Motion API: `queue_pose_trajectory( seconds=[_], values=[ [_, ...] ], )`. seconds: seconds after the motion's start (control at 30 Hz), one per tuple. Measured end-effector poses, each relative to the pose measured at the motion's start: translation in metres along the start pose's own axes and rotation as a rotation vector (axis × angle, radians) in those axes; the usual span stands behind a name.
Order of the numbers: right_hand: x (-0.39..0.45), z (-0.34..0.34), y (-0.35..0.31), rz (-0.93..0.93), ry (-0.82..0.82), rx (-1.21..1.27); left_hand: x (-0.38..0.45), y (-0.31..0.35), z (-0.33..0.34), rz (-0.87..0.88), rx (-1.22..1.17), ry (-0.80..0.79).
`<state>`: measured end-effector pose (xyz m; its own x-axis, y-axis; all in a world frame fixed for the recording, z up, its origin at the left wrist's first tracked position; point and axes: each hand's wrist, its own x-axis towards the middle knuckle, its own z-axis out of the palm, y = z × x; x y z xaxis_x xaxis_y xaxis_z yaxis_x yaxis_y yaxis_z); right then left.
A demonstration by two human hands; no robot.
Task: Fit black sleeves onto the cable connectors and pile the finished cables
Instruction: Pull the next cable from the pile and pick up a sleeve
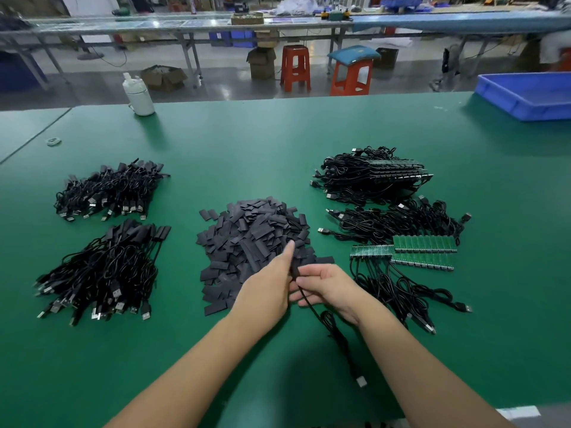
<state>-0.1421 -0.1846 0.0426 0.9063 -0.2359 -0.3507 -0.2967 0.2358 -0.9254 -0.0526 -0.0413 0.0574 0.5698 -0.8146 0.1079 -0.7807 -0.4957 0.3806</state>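
A: Where do we stand, starting from the bottom of the frame?

B: Nearest us, one cable (335,330) trails down the green table (247,143), its plug end lying low and right of centre. Just above, our hands meet at its other end. Our left hand (268,288) holds a black sleeve (295,267) with the thumb stretched up along it; our right hand (327,287) has its fingers curled round the cable just below. We judge that the sleeve is going onto the connector, though we cannot tell how far on it is.

A: And what is left?

B: Plenty. Behind the hands, at centre frame, sits the loose sleeve heap (256,239), still large. At right of centre lie the unsleeved cables (398,251), their small green boards bare, with a tighter bundle (370,176) further up.

A: Finished ones?

B: We take the two stacks at the left to be those: the near pile (102,270) at lower left and the far pile (108,189) above it, both showing black-covered ends. So we judge that a good share is done and a good share is waiting.

A: Any containers?

B: Further back, a white bottle (139,94) stands at the table's far edge, upper left; we cannot see inside it. At the upper right edge sits a blue tray (525,97), and nothing shows in the part we can see.
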Motion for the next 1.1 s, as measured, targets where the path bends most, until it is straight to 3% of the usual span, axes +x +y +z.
queue_pose_trajectory(
  seconds=[0.07, 0.17, 0.3, 0.43, 0.53, 0.63, 0.73, 0.87, 1.1],
  values=[
    [0.001, 0.003, -0.010, -0.036, 0.036, 0.131, -0.003, 0.005, 0.000, -0.220, -0.524, 0.110],
    [0.003, 0.011, -0.028, -0.108, 0.096, 0.318, -0.006, 0.017, 0.005, -0.480, -1.131, 0.035],
    [0.003, 0.027, -0.045, -0.178, 0.167, 0.315, -0.010, 0.022, 0.000, -0.465, -1.278, 0.031],
    [0.004, 0.036, -0.052, -0.201, 0.230, 0.188, -0.007, 0.013, -0.013, -0.454, -1.137, 0.086],
    [0.011, 0.020, -0.050, -0.226, 0.427, -0.498, -0.004, -0.008, -0.028, -0.454, -0.936, 0.099],
    [0.015, -0.020, -0.047, -0.126, 0.657, -1.166, 0.004, -0.052, -0.052, -0.484, -0.551, 0.211],
    [0.016, -0.063, -0.040, 0.039, 0.637, -1.523, 0.011, -0.113, -0.072, -0.558, -0.137, 0.250],
    [0.017, -0.088, -0.032, 0.142, 0.512, -1.603, 0.006, -0.169, -0.072, -0.658, 0.085, 0.113],
    [0.017, -0.090, -0.034, 0.252, 0.603, -1.635, -0.015, -0.182, -0.035, -0.361, 0.505, -0.092]
  ],
)
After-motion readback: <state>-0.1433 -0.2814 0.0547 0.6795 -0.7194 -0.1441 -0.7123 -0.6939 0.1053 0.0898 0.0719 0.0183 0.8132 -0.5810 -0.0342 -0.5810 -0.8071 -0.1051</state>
